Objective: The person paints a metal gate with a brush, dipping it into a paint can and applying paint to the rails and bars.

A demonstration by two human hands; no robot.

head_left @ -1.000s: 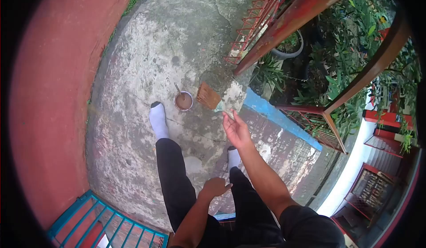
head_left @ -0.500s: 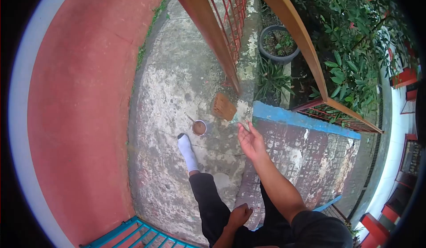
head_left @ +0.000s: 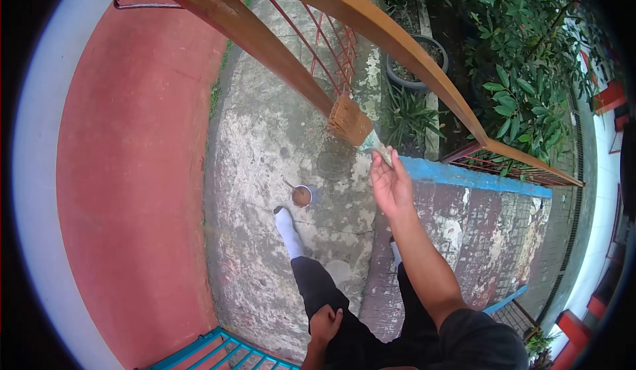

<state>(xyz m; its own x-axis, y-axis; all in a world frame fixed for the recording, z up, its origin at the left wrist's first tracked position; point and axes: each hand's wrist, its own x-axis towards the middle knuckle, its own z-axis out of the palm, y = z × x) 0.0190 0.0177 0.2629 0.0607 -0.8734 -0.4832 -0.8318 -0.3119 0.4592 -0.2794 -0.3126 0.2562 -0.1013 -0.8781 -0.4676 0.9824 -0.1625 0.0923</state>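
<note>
A wide paintbrush [head_left: 351,119] with brown-coated bristles is held by its handle in my right hand [head_left: 393,188], the fingers closed around the handle end. Its bristles overlap the lower end of a brown metal post [head_left: 265,52] on the railing. On my left thigh rests my left hand [head_left: 325,323], fingers curled in and nothing visible in them. A small can of brown paint [head_left: 302,196] stands on the concrete just beyond my left foot [head_left: 286,227], a thin stick [head_left: 287,182] leaning out over its rim.
A red wall [head_left: 139,171] runs along the left. Beyond the curved brown handrail [head_left: 424,58] are a potted plant [head_left: 417,62] and leafy bushes [head_left: 510,98]. A blue-edged step [head_left: 464,174] drops to the right, and teal bars [head_left: 218,350] stand at the lower left.
My right hand has moved up and a little right, bringing the brush up to the post's lower end. My left hand has shifted left onto the thigh. The view has tilted slightly.
</note>
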